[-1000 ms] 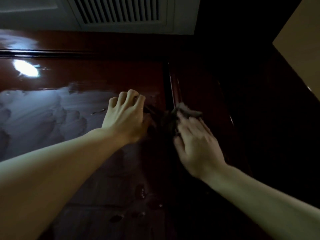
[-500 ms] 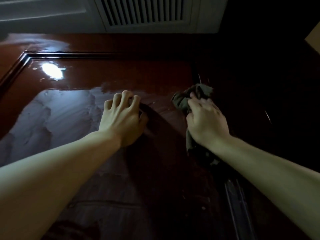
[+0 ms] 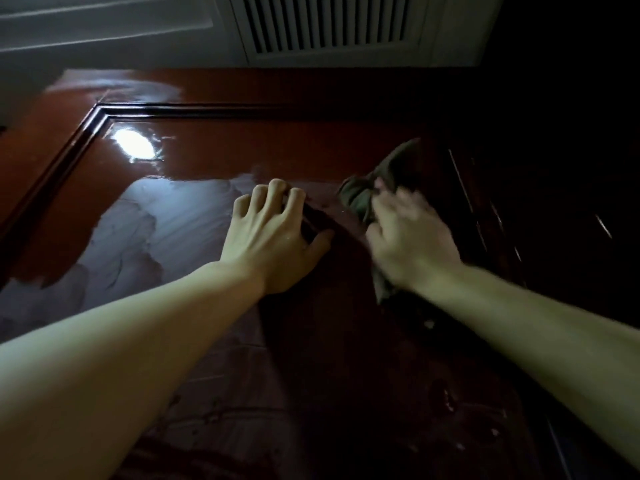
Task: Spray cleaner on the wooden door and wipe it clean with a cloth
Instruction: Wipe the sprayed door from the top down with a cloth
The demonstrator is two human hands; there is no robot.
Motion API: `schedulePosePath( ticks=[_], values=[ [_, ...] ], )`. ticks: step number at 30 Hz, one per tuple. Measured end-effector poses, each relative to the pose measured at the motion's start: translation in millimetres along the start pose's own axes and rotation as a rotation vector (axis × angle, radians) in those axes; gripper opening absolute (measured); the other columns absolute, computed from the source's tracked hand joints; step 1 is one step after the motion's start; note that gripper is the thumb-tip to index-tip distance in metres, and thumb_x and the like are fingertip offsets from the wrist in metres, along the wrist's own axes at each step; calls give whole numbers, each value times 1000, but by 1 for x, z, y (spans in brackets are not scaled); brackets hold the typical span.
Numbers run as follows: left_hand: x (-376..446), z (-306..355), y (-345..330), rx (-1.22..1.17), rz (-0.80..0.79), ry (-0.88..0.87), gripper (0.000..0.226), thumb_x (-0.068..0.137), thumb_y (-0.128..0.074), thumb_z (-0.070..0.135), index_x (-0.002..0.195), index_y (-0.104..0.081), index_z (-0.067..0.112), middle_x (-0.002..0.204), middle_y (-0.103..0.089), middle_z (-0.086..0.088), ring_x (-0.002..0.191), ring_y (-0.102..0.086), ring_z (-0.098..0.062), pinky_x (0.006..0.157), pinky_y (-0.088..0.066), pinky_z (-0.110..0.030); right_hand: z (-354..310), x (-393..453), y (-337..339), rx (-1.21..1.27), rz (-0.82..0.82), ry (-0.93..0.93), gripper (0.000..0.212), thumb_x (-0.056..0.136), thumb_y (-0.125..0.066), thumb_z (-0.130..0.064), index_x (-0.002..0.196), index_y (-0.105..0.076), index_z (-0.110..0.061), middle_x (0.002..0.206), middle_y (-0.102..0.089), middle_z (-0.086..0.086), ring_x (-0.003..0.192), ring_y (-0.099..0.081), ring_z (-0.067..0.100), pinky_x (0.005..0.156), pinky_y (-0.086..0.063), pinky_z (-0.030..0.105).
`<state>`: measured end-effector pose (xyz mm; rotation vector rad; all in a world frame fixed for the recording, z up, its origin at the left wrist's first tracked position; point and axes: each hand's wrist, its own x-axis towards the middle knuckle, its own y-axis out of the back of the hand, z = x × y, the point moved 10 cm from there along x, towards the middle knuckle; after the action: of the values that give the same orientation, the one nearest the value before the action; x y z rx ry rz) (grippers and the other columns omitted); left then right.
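Note:
The glossy reddish-brown wooden door [image 3: 214, 157] fills the view, with a raised moulding framing its panel and a dull wet smear across the panel's left part. My right hand [image 3: 408, 244] grips a bunched dark grey-green cloth [image 3: 367, 192] and presses it on the door near the panel's right side; the hand is blurred by motion. My left hand [image 3: 273, 233] rests on the panel just left of the cloth. Its fingers are bent, fingertips on the wood, and it holds nothing visible. No spray bottle is in view.
A white wall with a slatted vent [image 3: 332, 26] stands above the door's top edge. A bright lamp reflection [image 3: 135, 143] shines on the panel's upper left corner. The right side of the door is in deep shadow. Small droplets dot the lower panel.
My right hand has carried the cloth from the panel's right moulding upward across the door. My left hand kept its place on the panel. The view shifted, showing more of the door's left side.

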<state>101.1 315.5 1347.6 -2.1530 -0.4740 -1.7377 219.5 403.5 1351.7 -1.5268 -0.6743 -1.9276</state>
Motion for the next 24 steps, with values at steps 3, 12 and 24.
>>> schedulePosePath(
  ticks=[3,12,24],
  values=[
    [-3,-13,2,12,-7,7,93,69,-17,78,133,-41,14,135,-41,-10,125,-36,-31,104,-27,-44,-41,-34,-5,-1,-2,161,58,93,-28,-34,145,-41,-12,150,-42,5,138,-34,22,119,-13,34],
    [-23,-67,10,33,-17,82,94,70,-17,79,135,-39,15,138,-38,-8,128,-32,-29,104,-26,-44,1,56,-8,-5,0,-76,50,102,-30,-31,148,-36,-12,161,-19,1,147,-17,22,120,-7,36],
    [-42,-128,11,70,-41,176,82,81,-35,73,139,-33,16,145,-31,-8,135,-26,-27,108,-22,-43,-50,66,-13,56,7,0,51,100,-34,-30,150,-34,-17,156,-33,6,142,-29,25,114,-22,34]
  ],
)
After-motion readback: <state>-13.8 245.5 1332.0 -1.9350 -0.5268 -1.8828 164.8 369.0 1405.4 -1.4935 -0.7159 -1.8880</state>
